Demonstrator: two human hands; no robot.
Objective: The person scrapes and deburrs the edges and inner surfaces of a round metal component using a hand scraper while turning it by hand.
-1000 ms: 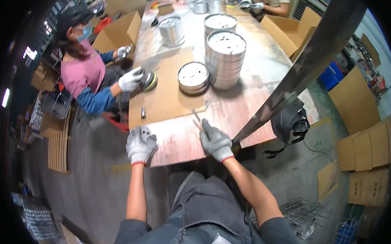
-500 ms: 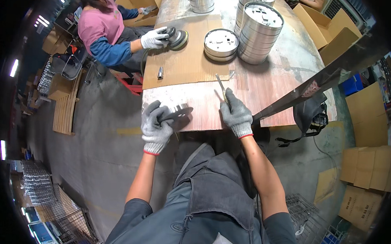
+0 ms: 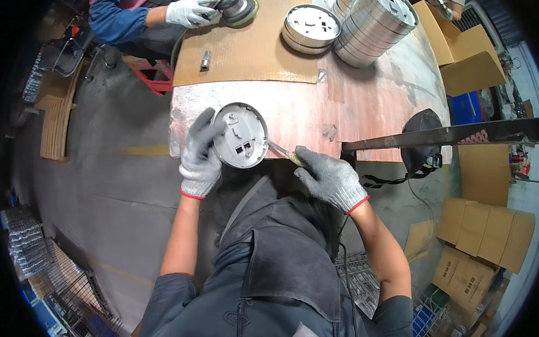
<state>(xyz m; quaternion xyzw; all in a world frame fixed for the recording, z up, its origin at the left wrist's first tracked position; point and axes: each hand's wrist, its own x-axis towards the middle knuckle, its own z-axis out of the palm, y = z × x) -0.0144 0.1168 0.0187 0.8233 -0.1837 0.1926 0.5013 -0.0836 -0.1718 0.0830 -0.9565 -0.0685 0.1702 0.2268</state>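
Note:
My left hand (image 3: 200,157) is closed on the rim of a shallow round metal cover (image 3: 237,145), held up at the table's front edge. The cover's hollow inner face shows, with small posts and square holes. In my right hand (image 3: 331,178) is a slim hand tool (image 3: 286,152) with a narrow metal blade and a light-coloured handle. Its tip meets the right side of the cover's rim; whether it is a file or a scraper I cannot tell. Gloves cover both hands.
Similar round covers (image 3: 312,27) sit in a low stack beside a taller stack (image 3: 369,44). A co-worker's gloved hand (image 3: 190,12) holds a sander (image 3: 236,11) over a cardboard sheet (image 3: 249,58). A small metal fitting (image 3: 205,60) lies there. A dark bar (image 3: 395,138) juts out at right.
The cover has turned from edge-on to show its inner face. My right hand has brought the tool down and left, from pointing away to touching the rim. The whole view has shifted.

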